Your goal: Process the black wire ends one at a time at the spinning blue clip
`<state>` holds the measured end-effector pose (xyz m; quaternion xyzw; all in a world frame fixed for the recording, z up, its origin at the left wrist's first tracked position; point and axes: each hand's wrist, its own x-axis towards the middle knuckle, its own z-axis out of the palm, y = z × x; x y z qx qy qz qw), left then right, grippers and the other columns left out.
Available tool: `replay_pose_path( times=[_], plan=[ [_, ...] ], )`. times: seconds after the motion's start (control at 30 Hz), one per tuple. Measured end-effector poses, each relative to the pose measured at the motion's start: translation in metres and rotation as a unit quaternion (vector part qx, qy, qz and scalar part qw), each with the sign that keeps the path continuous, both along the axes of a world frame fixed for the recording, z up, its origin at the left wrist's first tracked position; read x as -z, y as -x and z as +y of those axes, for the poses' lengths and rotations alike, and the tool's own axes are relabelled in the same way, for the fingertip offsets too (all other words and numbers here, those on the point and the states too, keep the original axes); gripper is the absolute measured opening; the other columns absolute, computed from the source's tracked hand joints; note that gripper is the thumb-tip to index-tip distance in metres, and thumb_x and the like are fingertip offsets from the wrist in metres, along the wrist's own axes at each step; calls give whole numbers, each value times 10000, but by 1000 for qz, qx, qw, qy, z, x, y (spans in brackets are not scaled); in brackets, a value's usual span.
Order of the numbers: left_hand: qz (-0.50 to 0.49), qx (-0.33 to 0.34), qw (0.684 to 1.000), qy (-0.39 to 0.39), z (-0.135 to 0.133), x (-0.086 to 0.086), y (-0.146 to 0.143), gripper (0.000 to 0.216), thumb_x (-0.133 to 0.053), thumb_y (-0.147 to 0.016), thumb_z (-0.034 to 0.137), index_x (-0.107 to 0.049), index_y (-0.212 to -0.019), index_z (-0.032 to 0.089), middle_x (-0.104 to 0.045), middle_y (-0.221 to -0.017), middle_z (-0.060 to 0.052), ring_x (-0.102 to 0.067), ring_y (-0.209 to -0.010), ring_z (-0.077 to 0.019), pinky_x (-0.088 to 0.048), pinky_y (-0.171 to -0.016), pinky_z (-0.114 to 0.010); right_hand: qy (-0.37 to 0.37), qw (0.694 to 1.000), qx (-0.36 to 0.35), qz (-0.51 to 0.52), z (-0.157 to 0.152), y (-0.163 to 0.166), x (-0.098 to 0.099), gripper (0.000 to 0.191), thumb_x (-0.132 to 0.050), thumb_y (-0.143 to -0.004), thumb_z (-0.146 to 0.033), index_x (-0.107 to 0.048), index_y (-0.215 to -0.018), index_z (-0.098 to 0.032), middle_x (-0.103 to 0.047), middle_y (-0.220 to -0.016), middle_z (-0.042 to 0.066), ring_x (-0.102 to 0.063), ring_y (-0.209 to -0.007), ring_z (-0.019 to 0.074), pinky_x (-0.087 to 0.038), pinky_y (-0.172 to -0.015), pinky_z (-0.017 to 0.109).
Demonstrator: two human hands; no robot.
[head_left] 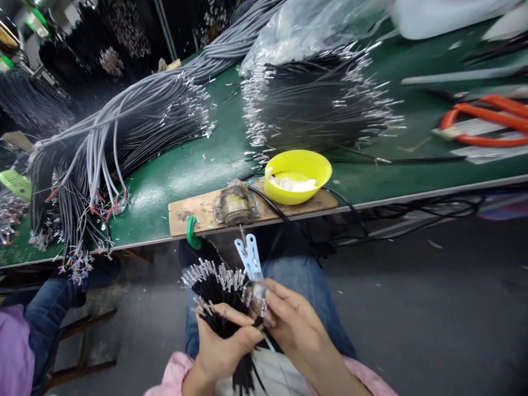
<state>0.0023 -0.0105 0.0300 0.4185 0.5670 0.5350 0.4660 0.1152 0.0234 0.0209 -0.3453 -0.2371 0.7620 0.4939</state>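
Observation:
My left hand (225,344) is closed around a bundle of thin black cables (220,294) with silvery stripped ends. Its thumb and index finger pinch one cable at the front of the bundle. Close against it, my right hand (295,319) is closed on that cable's silvery end. Whitish, shiny material (259,292) shows at the right fingertips, too blurred to name. Just above my hands, a light blue clothespin (249,258) hangs at the shaft of a small, grimy motor (237,203). The motor sits on a wooden board (192,214) at the table edge.
A yellow bowl (297,176) with white material stands on the board, beside a green clamp (192,234). Black and grey cable bundles (165,115) cover parts of the green table (144,203). Orange-handled scissors (484,121) lie right. Another person's leg (53,324) is at left.

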Motion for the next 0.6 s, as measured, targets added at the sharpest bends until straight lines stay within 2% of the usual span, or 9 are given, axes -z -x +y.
replay_pose_path(
  times=[0.13,0.23,0.33,0.43,0.5,0.6],
  plan=[
    [26,-16,999,38,-2,1,0,288,-771,-569,440,-688,-504,172,-627,-427,-31,-575,-416,-162,-505,-467,-276,-95,991,4,-95,1,-7,5,355,-711,-637,-524,-652,-723,-185,-571,-571,16,-515,-511,143,-459,-487,245],
    [27,-14,999,39,-2,1,0,333,-763,-563,470,-656,-471,169,-579,-401,-23,-528,-385,-141,-463,-410,-256,-145,979,10,-139,2,-11,2,315,-734,-642,-456,-665,-816,-202,-613,-617,31,-585,-568,171,-504,-524,254],
    [25,10,998,50,2,-5,1,341,-757,-582,453,-630,-468,158,-546,-401,-12,-484,-362,-115,-412,-364,-229,-219,958,42,-183,4,-13,-2,179,-688,-718,-374,-665,-757,-201,-616,-610,38,-586,-555,170,-499,-504,253],
    [24,80,992,91,7,-13,4,346,-739,-622,415,-584,-464,150,-518,-412,1,-473,-373,-102,-392,-359,-214,-301,916,104,-245,5,-14,-1,141,-639,-772,-277,-649,-654,-201,-607,-568,36,-560,-527,166,-474,-485,261],
    [28,102,988,117,10,-17,5,361,-726,-644,399,-552,-448,151,-494,-394,11,-463,-366,-98,-388,-360,-213,-315,898,125,-281,4,-13,1,144,-633,-775,-257,-640,-642,-202,-609,-554,34,-558,-516,167,-465,-476,263],
    [25,67,991,116,9,-13,4,320,-746,-626,379,-587,-475,145,-493,-386,23,-460,-351,-96,-391,-360,-217,-266,913,117,-285,1,-10,3,159,-621,-788,-303,-621,-670,-196,-595,-546,19,-537,-461,137,-433,-422,232]
  ],
)
